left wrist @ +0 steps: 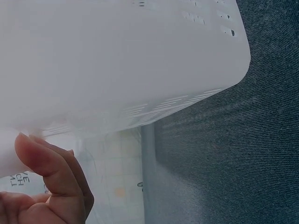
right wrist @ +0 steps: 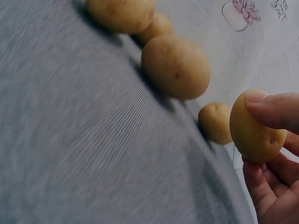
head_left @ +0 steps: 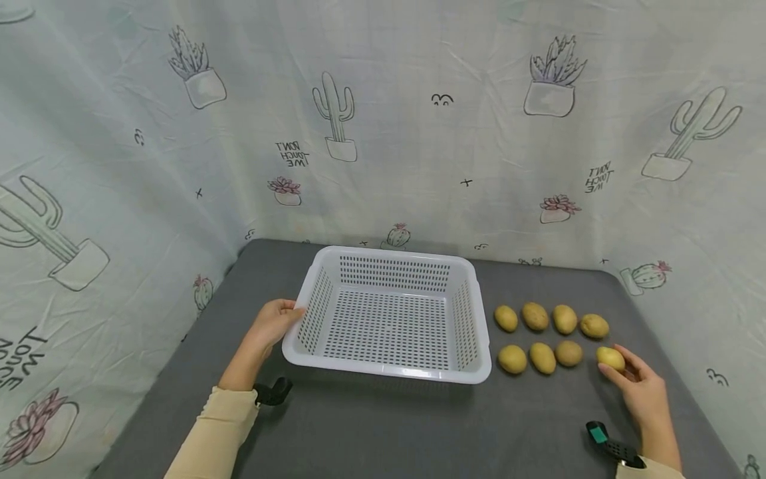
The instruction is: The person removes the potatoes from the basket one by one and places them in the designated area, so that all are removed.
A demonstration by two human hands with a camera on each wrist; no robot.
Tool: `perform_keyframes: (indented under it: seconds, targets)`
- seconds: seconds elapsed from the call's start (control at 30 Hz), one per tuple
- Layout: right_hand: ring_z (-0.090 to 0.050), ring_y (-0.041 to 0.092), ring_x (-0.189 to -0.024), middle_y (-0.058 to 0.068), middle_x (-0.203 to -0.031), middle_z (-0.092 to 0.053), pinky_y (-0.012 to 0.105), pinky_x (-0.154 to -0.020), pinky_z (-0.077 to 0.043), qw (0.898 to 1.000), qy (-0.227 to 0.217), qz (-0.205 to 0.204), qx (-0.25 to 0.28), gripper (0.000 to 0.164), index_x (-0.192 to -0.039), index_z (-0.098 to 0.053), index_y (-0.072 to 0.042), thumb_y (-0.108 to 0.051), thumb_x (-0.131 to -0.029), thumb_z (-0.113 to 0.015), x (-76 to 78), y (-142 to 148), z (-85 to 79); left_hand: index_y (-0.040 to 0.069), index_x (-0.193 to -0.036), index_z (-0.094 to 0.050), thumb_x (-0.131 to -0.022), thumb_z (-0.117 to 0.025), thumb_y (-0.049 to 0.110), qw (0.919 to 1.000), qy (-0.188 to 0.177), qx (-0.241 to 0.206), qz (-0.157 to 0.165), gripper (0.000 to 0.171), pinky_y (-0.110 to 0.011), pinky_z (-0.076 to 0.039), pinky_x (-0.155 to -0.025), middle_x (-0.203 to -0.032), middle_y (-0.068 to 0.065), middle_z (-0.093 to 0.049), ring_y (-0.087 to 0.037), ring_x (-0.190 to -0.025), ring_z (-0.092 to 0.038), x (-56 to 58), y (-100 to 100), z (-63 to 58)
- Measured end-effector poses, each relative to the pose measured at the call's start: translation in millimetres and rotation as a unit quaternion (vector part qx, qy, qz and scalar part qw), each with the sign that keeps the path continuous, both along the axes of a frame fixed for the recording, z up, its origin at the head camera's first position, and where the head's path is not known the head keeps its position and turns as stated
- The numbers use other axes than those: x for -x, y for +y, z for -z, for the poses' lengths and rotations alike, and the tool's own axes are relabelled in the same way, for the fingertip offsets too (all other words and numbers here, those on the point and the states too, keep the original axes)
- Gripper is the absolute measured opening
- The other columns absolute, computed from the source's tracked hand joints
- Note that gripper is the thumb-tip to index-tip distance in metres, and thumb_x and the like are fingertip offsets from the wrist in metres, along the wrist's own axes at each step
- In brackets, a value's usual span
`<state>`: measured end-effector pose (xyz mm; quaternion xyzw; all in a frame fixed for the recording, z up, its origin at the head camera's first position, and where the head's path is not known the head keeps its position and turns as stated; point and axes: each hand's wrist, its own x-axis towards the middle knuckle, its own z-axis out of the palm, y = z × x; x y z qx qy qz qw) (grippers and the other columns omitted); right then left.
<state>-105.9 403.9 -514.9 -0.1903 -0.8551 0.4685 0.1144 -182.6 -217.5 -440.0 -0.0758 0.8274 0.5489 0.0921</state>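
Observation:
My left hand (head_left: 277,324) grips the left rim of a white plastic basket (head_left: 385,370) with slotted walls and floor. In the left wrist view its fingers (left wrist: 49,163) curl at the basket's edge, and the basket's wall (left wrist: 117,56) fills much of the picture. Between thumb and fingers, my right hand (head_left: 647,389) pinches a small yellow potato (head_left: 610,358) at the right end of the near row. The right wrist view shows that potato (right wrist: 254,130) close up, with the thumb on its upper side and fingertips beneath.
Several potatoes (head_left: 564,319) lie in two rows on the grey cloth-covered table (head_left: 389,426), right of the basket. A patterned curtain (head_left: 407,146) hangs behind the table and along its sides. Nothing lies inside the basket.

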Motion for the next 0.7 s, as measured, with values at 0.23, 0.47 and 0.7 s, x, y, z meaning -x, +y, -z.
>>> perform_keyframes:
  seconds: [0.23, 0.47, 0.7]
  targets:
    - [-0.044, -0.029, -0.077, -0.042, -0.087, -0.04, -0.001, -0.067, -0.036, 0.999, 0.031, 0.01, 0.013, 0.067, -0.142, -0.041, 0.0, -0.021, -0.086, -0.071, 1.4, 2.4, 14.6, -0.013, -0.123, -0.046, -0.098, -0.049, 0.016, 1.0, -0.001, 0.0, -0.001, 0.038, -0.029, -0.05, -0.07, -0.108, -0.026, -0.062, -0.019, -0.083, -0.064, -0.4, 0.7, -1.1]
    - [-0.038, -0.03, -0.078, -0.036, -0.093, -0.039, 0.001, -0.067, -0.035, 0.999, 0.013, -0.003, -0.034, 0.071, -0.142, -0.038, 0.002, -0.03, -0.087, -0.069, 7.7, 4.6, 15.9, -0.013, -0.126, -0.045, -0.099, -0.049, 0.017, 1.0, 0.003, 0.004, 0.002, 0.04, -0.031, -0.05, -0.072, -0.109, -0.026, -0.062, -0.021, -0.086, -0.065, -1.0, 0.6, -0.7]
    - [-0.027, -0.031, -0.077, 0.034, -0.138, -0.042, 0.0, -0.066, -0.031, 0.997, -0.033, -0.003, -0.07, 0.072, -0.144, -0.034, 0.002, -0.034, -0.089, -0.066, 13.6, 5.2, 18.2, -0.012, -0.129, -0.044, -0.099, -0.049, 0.019, 1.0, 0.002, 0.008, 0.004, 0.043, -0.034, -0.05, -0.074, -0.11, -0.025, -0.061, -0.026, -0.091, -0.063, -1.5, -0.3, -0.5]
